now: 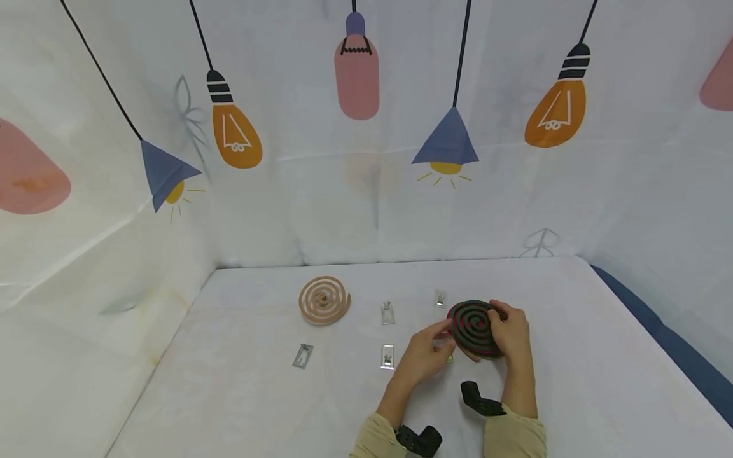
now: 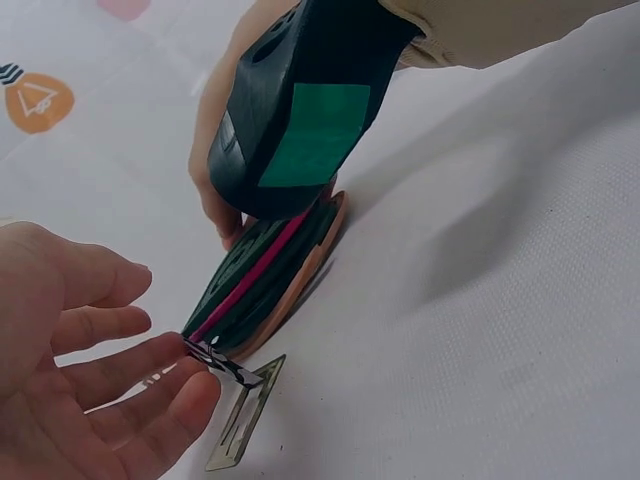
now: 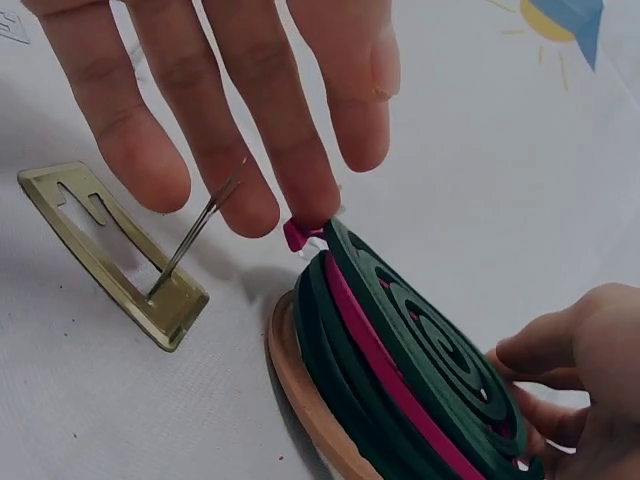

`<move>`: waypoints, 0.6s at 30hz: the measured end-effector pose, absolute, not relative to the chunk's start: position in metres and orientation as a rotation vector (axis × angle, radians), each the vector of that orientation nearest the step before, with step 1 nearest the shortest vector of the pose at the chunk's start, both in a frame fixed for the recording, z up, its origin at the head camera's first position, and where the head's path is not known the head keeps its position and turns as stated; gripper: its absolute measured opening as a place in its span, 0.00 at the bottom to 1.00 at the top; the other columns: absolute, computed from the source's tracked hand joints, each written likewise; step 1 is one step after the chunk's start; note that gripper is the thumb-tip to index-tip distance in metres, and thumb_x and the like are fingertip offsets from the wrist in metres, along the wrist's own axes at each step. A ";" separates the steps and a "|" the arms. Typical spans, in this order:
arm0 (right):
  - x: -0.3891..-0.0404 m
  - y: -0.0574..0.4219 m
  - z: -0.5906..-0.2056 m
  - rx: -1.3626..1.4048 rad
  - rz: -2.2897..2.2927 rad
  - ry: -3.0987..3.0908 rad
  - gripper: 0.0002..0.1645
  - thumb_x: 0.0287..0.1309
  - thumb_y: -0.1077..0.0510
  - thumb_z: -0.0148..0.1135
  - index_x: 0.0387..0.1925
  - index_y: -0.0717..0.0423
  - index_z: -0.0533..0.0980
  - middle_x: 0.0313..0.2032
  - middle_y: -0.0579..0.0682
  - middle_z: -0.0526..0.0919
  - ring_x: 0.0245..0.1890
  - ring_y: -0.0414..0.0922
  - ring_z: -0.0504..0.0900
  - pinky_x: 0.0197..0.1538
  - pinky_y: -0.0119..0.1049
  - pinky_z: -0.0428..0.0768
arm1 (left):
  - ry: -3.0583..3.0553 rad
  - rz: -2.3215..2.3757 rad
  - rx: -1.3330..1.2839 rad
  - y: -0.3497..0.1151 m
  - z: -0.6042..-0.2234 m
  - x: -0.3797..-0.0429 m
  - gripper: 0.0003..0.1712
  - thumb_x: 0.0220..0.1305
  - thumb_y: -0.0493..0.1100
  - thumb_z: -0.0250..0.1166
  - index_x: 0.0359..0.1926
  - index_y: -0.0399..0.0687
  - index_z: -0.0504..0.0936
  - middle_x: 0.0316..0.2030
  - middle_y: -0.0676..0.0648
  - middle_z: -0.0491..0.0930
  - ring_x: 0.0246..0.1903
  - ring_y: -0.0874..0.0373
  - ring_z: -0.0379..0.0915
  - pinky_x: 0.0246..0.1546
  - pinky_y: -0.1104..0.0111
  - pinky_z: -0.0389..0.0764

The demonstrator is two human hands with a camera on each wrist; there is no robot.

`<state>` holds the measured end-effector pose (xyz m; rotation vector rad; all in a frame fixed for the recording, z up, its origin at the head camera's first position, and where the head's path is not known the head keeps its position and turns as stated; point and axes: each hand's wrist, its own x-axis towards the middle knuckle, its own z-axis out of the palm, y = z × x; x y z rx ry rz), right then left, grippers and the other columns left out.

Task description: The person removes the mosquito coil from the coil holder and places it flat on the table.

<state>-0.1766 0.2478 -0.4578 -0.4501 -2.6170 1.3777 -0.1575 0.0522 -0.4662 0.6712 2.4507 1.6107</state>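
My right hand (image 1: 511, 331) grips the right edge of a stack of mosquito coils (image 1: 475, 327), thumb on top and fingers at the side. Dark green coils with a pink one between them make up the stack, and a brown coil (image 3: 325, 425) shows beneath. My left hand (image 1: 425, 355) is at the stack's left edge, its fingers loosely extended, a fingertip touching or very near the pink coil's end. Below these fingers a metal coil stand (image 3: 110, 255) lies on the table, its thin prong bent upward. The right wrist camera hides part of the stack in the left wrist view.
A brown mosquito coil (image 1: 306, 300) lies at the back left of the white table (image 1: 246, 407). Several metal stands are spread about, among them one at the left (image 1: 302, 356), two in the middle column and one behind the stack (image 1: 440, 299). A patterned curtain hangs behind.
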 end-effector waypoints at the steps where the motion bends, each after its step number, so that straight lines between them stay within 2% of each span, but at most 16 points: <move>1: -0.177 0.248 -0.459 -0.454 1.381 -2.621 0.25 0.66 0.62 0.42 0.60 0.70 0.67 0.56 0.72 0.71 0.57 0.63 0.69 0.59 0.57 0.66 | 2.456 1.606 0.674 0.052 -0.467 -0.158 0.25 0.66 0.42 0.57 0.63 0.42 0.70 0.56 0.43 0.77 0.55 0.51 0.76 0.46 0.75 0.79; 7: -0.176 0.247 -0.459 -0.485 1.377 -2.614 0.25 0.65 0.61 0.43 0.59 0.70 0.68 0.53 0.73 0.73 0.52 0.61 0.71 0.54 0.55 0.70 | 2.474 1.608 0.694 0.051 -0.468 -0.158 0.24 0.66 0.41 0.57 0.62 0.41 0.71 0.55 0.42 0.77 0.53 0.51 0.76 0.45 0.76 0.79; 12: -0.176 0.246 -0.458 -0.481 1.400 -2.600 0.25 0.65 0.60 0.43 0.61 0.68 0.67 0.55 0.71 0.69 0.54 0.61 0.68 0.57 0.57 0.66 | 2.489 1.682 0.677 0.047 -0.465 -0.160 0.23 0.64 0.39 0.58 0.60 0.40 0.72 0.55 0.41 0.76 0.51 0.49 0.78 0.43 0.76 0.79; 18: -0.177 0.243 -0.456 -0.501 1.435 -2.509 0.24 0.66 0.59 0.43 0.60 0.64 0.67 0.58 0.68 0.66 0.60 0.61 0.63 0.62 0.59 0.60 | 2.538 1.745 0.579 0.036 -0.462 -0.167 0.21 0.65 0.39 0.58 0.59 0.45 0.74 0.54 0.45 0.77 0.49 0.55 0.79 0.43 0.74 0.79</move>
